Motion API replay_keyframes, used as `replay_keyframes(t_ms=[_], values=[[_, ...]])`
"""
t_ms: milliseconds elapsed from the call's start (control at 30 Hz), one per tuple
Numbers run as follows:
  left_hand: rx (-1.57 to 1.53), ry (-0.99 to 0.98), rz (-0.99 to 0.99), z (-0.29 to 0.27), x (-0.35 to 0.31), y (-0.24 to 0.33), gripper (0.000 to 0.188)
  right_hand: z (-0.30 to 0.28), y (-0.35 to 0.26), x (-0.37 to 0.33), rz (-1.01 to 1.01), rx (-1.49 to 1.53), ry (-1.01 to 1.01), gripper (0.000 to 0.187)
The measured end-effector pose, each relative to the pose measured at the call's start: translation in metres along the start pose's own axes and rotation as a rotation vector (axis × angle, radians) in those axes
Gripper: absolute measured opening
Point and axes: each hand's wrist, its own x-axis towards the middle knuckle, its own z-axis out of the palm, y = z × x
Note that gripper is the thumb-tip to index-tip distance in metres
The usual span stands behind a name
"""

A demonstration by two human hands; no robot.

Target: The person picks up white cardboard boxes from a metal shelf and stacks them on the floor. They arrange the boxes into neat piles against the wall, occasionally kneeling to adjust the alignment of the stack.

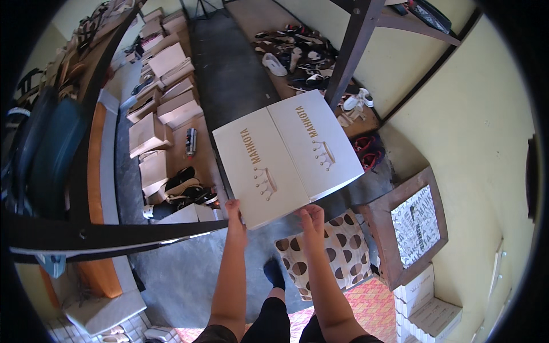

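Two white cardboard boxes lie edge to edge in front of me, each printed with gold lettering and a crown: the left box (243, 148) and the right box (313, 123). My left hand (235, 214) grips the near left corner of the left box, with its thumb along the side. At the near edge, close to the seam between the boxes, my right hand (312, 218) has its fingers curled against the cardboard. The undersides of the boxes and some of my fingertips are hidden. Below my right forearm sits a spotted cushion (347, 251).
Brown cardboard boxes (180, 108) line the left, beside a spray can (191, 142) and dark shoes (186, 188). A pile of shoes (297, 48) lies at the far right. Dark metal posts (354, 51) frame the space. A wooden stool (377, 228) stands right, near stacked white boxes (426, 308).
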Motion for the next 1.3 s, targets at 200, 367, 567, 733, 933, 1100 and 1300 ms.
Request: replay_keyframes(t_ms=[200,367,567,733,933,1100,1300], values=[[0.153,-0.018,-0.036,0.008,0.011,-0.001,0.062,0.019,0.018,0.002,-0.171,-0.148,0.189,0.038],[0.117,-0.051,0.000,0.001,0.019,-0.005,0.062,0.021,0.020,0.002,-0.158,-0.315,0.206,0.041],[-0.023,-0.060,-0.045,-0.006,-0.015,0.008,0.058,0.007,0.013,-0.024,-0.154,-0.338,0.119,0.033],[-0.057,-0.113,-0.083,-0.046,-0.061,0.004,0.056,-0.018,0.010,-0.073,0.083,-0.409,0.021,0.036],[0.155,-0.237,-0.053,-0.099,-0.160,-0.015,0.068,-0.083,0.005,-0.140,0.154,-0.450,-0.329,0.068],[0.304,-0.416,-0.123,-0.091,-0.225,-0.012,0.071,-0.140,-0.003,-0.201,0.277,-0.438,-0.517,0.087],[0.484,-0.745,-0.179,-0.038,-0.271,-0.058,0.073,-0.221,-0.010,-0.303,0.199,-0.116,-0.193,0.089]])
